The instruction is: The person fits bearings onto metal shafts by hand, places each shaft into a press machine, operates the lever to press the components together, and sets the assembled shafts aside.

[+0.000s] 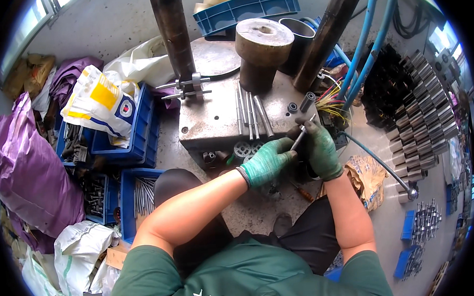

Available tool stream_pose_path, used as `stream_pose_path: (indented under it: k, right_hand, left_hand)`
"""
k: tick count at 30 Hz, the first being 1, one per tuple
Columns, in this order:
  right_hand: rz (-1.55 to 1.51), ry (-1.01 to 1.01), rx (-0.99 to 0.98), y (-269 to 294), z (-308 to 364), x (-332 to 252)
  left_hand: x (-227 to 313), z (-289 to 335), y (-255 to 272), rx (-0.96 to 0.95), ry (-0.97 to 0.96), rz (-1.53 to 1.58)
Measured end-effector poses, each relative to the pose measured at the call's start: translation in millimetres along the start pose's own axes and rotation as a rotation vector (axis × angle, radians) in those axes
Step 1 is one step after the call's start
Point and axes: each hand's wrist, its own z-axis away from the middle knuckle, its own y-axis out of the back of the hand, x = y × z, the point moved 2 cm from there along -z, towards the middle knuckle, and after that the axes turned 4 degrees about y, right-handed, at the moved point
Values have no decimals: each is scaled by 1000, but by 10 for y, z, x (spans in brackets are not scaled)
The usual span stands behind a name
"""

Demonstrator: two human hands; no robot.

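Observation:
My left hand (267, 162) and my right hand (322, 148), both in green work gloves with dark fingers, are closed on a slim metal rod (298, 140). The rod slants up to the right, just off the front edge of a thick steel press bed (209, 123). Several bare metal rods (250, 113) lie side by side on the bed, beyond my left hand. Beyond my right hand, a small dark ring (292, 108) and a short hollow metal cylinder (308, 100) rest on the bed. My fingers partly cover the rod I hold.
Two steel columns (173, 34) flank a heavy round ram block (259, 57). Blue bins (127, 179) with metal parts stand at left, beside a purple sack (31, 167). At right are blue hoses (372, 41), a ball-ended lever (377, 160) and rows of metal cylinders (421, 121).

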Motion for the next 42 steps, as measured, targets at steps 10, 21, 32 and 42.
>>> stream_pose_path:
  k: [10,21,32,42]
  right_hand:
    - [98,218,-25,128,51,-131]
    - [1468,-55,-21,2367,1572,-203]
    - [1269,-977,604,4280,4785,1872]
    - [1349,-817,533,4421,5192,2440]
  left_hand:
    - [57,-218,479,516,-362,-627]
    - [-403,-631,1725,744,-403,-1003]
    - [-480,-549,1603,822,-321,-1068]
    - [-499,-618,1661,801,-288,-1115]
